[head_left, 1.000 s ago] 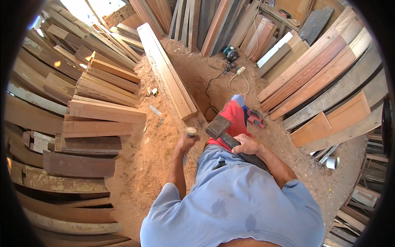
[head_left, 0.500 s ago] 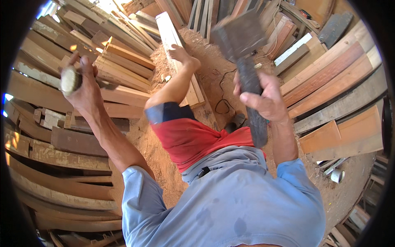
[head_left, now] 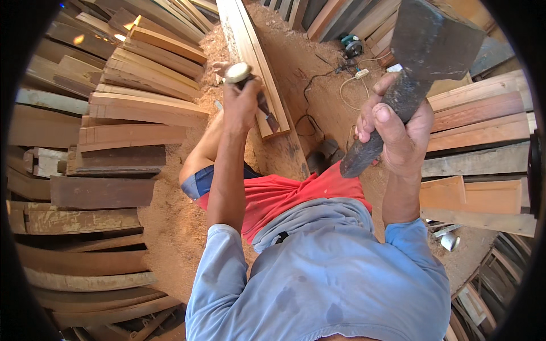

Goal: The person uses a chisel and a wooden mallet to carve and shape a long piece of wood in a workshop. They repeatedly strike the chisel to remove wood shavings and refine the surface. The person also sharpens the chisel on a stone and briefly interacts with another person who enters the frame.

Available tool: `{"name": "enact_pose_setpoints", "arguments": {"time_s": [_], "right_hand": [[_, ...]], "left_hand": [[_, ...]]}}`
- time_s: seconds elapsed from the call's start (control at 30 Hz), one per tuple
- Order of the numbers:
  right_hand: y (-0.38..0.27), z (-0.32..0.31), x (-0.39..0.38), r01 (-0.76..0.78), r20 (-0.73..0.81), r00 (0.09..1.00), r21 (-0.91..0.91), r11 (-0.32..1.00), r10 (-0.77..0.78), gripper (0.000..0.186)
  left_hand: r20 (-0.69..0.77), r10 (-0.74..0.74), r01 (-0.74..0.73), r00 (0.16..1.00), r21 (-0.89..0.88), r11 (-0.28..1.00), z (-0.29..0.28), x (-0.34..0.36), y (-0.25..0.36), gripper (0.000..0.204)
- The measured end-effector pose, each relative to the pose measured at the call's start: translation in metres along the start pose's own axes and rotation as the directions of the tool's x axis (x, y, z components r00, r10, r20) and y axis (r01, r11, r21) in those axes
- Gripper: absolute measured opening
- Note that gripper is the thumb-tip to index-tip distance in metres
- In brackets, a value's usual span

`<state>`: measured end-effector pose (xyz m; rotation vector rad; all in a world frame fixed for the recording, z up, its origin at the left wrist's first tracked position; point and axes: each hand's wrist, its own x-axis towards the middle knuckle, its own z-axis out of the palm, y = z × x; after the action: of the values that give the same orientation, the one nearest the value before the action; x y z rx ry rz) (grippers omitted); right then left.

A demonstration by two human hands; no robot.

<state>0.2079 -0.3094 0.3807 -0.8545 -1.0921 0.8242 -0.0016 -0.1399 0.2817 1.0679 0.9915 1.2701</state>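
Note:
My left hand (head_left: 240, 101) is closed on a chisel (head_left: 261, 102) with a pale round handle top, held upright-tilted over the near end of a long light board (head_left: 245, 31); whether the blade touches the wood I cannot tell. My right hand (head_left: 406, 128) grips the dark handle of a heavy mallet (head_left: 432, 42), its block head raised at the upper right. My bare left leg (head_left: 199, 150) is bent up beside the board, its foot partly hidden behind my left hand.
Stacked planks (head_left: 131, 131) line the left, and more boards (head_left: 475, 159) stand at the right. A circular saw (head_left: 351, 46), cables and a power strip (head_left: 362, 74) lie on the sawdust-covered floor (head_left: 296, 62) beyond my right hand.
My left foot has come up onto the board. My left hand swung left, then forward with the chisel to the board, while my right hand lifted the mallet high to the right.

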Motion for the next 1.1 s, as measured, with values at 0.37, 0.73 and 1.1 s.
{"name": "enact_pose_setpoints", "arguments": {"time_s": [0.37,0.73,1.1], "right_hand": [[0.052,0.01,0.054,-0.042,-0.041,0.998,0.058,0.997,0.045,0.033],[0.073,0.002,0.083,0.055,-0.055,0.997,0.037,0.998,-0.053,0.029],[0.08,-0.005,0.085,0.042,0.064,0.997,-0.042,0.998,-0.039,0.033]], "left_hand": [[0.102,0.168,-0.185,0.98,0.192,0.964,-0.016,0.047,-0.11,0.032],[-0.022,0.202,-0.192,0.979,0.231,0.954,-0.019,0.067,-0.133,0.023],[-0.041,0.235,-0.209,0.971,0.329,0.921,-0.018,0.073,-0.144,0.027]]}}
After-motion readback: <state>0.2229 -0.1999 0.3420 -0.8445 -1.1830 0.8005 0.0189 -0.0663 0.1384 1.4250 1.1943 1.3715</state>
